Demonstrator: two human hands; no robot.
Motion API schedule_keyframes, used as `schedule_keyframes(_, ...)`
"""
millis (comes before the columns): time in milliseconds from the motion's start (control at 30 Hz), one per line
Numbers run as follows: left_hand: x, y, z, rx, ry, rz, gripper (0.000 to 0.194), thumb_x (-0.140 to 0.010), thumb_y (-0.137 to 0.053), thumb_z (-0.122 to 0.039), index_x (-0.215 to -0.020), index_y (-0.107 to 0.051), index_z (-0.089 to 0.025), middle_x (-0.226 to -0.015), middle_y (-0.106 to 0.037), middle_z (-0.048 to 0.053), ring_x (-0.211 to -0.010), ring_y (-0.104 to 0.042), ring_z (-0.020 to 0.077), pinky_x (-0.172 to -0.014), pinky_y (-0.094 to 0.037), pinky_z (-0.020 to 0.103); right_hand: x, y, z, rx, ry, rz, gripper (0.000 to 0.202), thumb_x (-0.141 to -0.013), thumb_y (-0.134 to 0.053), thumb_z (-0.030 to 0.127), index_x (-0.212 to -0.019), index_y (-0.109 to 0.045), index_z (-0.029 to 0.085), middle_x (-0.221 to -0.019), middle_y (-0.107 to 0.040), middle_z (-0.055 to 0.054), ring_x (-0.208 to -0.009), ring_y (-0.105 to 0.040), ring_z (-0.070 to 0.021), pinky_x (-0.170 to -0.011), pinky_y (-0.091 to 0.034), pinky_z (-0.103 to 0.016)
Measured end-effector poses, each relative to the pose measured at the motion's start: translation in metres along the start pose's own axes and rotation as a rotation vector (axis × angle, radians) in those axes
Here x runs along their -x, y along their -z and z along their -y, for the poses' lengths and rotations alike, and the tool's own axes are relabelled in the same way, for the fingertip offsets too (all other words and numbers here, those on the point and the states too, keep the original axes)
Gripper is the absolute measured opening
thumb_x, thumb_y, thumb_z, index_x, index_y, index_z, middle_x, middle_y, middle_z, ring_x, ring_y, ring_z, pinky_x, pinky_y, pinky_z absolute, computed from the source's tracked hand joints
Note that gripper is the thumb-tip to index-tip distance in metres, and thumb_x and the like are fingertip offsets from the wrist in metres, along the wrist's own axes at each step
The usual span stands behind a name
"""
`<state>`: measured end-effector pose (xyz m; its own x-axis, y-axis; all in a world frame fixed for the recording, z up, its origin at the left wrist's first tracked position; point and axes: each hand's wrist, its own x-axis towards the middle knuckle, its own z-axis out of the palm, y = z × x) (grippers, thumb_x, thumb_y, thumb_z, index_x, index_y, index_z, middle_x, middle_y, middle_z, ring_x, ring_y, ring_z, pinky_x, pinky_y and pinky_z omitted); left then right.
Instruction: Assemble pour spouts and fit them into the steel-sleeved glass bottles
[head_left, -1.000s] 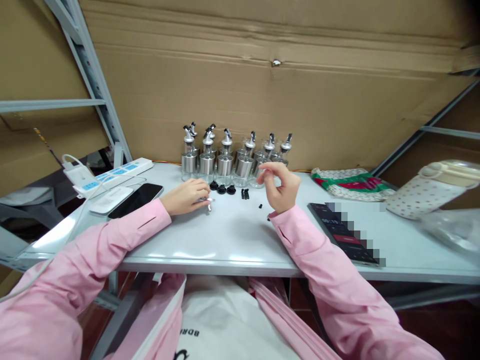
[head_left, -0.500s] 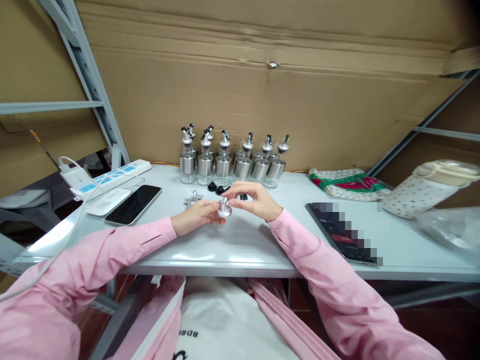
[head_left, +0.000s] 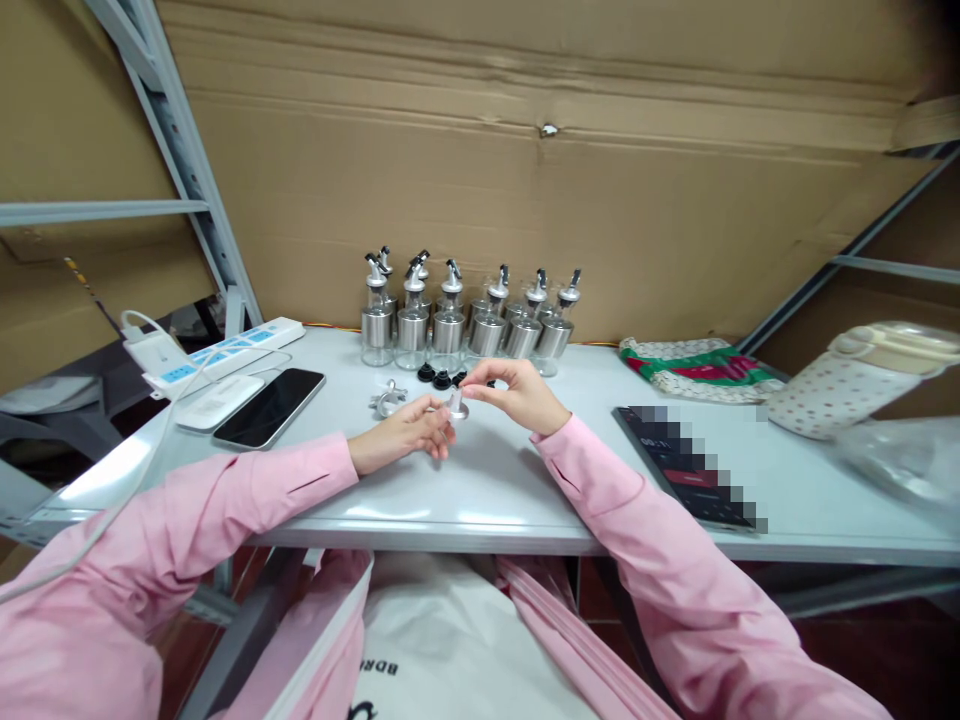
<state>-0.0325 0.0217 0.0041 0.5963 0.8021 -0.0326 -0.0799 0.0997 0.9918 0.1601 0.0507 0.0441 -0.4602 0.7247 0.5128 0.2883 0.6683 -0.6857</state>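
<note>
A silver pourer top point(head_left: 458, 405) with a flared base is pinched between the thumb and fingers of my right hand point(head_left: 517, 395), just above the table. My left hand point(head_left: 409, 432) is right beside it, fingers loosely bent and apart. Its fingertips come up to the left edge of the pourer top; whether they touch cannot be made out. Behind the left hand lie several loose silver pourer parts point(head_left: 388, 397). Small black stoppers point(head_left: 442, 380) sit in a row just beyond my hands, some partly hidden by my right hand.
Glass bottles with steel sleeves and pourers point(head_left: 448, 330) stand in rows against the cardboard point(head_left: 480, 220). At left are a phone point(head_left: 270, 408), a white device point(head_left: 217, 402) and a power strip point(head_left: 232, 352). At right are a tablet point(head_left: 667, 460), a patterned cloth point(head_left: 690, 370) and a dotted bottle point(head_left: 832, 385).
The pourer top has moved slightly up and to the right in my right hand. My left fingers, earlier around it, have loosened and come away to its left side.
</note>
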Motion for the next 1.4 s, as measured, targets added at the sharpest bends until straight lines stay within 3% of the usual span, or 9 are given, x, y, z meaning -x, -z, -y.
schedule_keyframes(267,-0.001,-0.001,0.003,-0.057,-0.065,-0.006,0.055,-0.067,-0.065,-0.054,-0.101,-0.045,-0.016,-0.092,-0.054,0.004,-0.066,-0.061,0.0117,-0.060,-0.046,0.026,-0.001,0.001,0.000,0.005,-0.087,-0.020,0.029,-0.066,-0.068,0.043,-0.068,-0.068,0.014,-0.069,-0.068,-0.005,-0.060,-0.054,-0.0118,-0.059,-0.039,-0.025)
schedule_keyframes(500,0.000,-0.004,-0.001,-0.093,-0.057,-0.005,0.052,-0.068,-0.065,-0.055,-0.096,-0.050,-0.014,-0.080,-0.057,0.002,-0.061,-0.059,0.0108,-0.058,-0.046,0.025,0.000,0.000,0.002,0.009,-0.102,0.003,0.026,-0.067,-0.067,0.040,-0.069,-0.068,0.014,-0.070,-0.068,-0.004,-0.062,-0.054,-0.0116,-0.061,-0.040,-0.025)
schedule_keyframes(667,0.003,-0.006,-0.004,-0.104,-0.038,-0.014,0.051,-0.069,-0.062,-0.058,-0.090,-0.050,-0.013,-0.071,-0.056,0.000,-0.058,-0.058,0.0101,-0.055,-0.046,0.024,-0.003,0.023,-0.005,0.027,-0.180,0.104,0.030,-0.070,-0.061,0.042,-0.073,-0.068,0.013,-0.064,-0.063,-0.003,-0.059,-0.053,-0.0117,-0.061,-0.044,-0.026)
schedule_keyframes(800,0.002,-0.006,-0.004,-0.083,-0.018,-0.017,0.052,-0.066,-0.064,-0.059,-0.088,-0.049,-0.014,-0.070,-0.056,0.000,-0.058,-0.058,0.0101,-0.056,-0.045,0.024,-0.005,0.052,-0.022,0.361,-0.374,0.276,0.017,-0.069,-0.062,0.028,-0.069,-0.068,0.013,-0.060,-0.064,-0.003,-0.059,-0.056,-0.0128,-0.060,-0.043,-0.024)
schedule_keyframes(900,0.001,-0.005,-0.003,-0.080,-0.022,-0.015,0.052,-0.065,-0.064,-0.059,-0.086,-0.049,-0.014,-0.069,-0.056,0.000,-0.058,-0.058,0.0101,-0.056,-0.045,0.024,-0.004,0.062,-0.034,0.594,-0.458,0.381,0.009,-0.066,-0.063,0.019,-0.068,-0.070,0.014,-0.064,-0.067,-0.004,-0.064,-0.060,-0.0149,-0.063,-0.044,-0.023)
schedule_keyframes(1067,0.000,-0.004,-0.001,-0.057,-0.017,-0.017,0.050,-0.066,-0.064,-0.057,-0.086,-0.049,-0.014,-0.069,-0.057,0.001,-0.058,-0.058,0.0103,-0.058,-0.045,0.025,-0.002,0.060,-0.044,0.662,-0.491,0.479,0.012,-0.063,-0.066,0.018,-0.071,-0.073,0.015,-0.069,-0.071,-0.004,-0.065,-0.063,-0.0159,-0.061,-0.045,-0.021)
schedule_keyframes(1400,0.000,-0.004,-0.001,-0.049,-0.018,-0.025,0.050,-0.067,-0.065,-0.057,-0.087,-0.048,-0.014,-0.069,-0.057,0.000,-0.058,-0.058,0.0106,-0.058,-0.045,0.025,0.000,0.051,-0.052,0.599,-0.604,0.538,0.011,-0.061,-0.063,0.014,-0.069,-0.070,0.015,-0.061,-0.068,-0.001,-0.055,-0.061,-0.0118,-0.055,-0.046,-0.017)
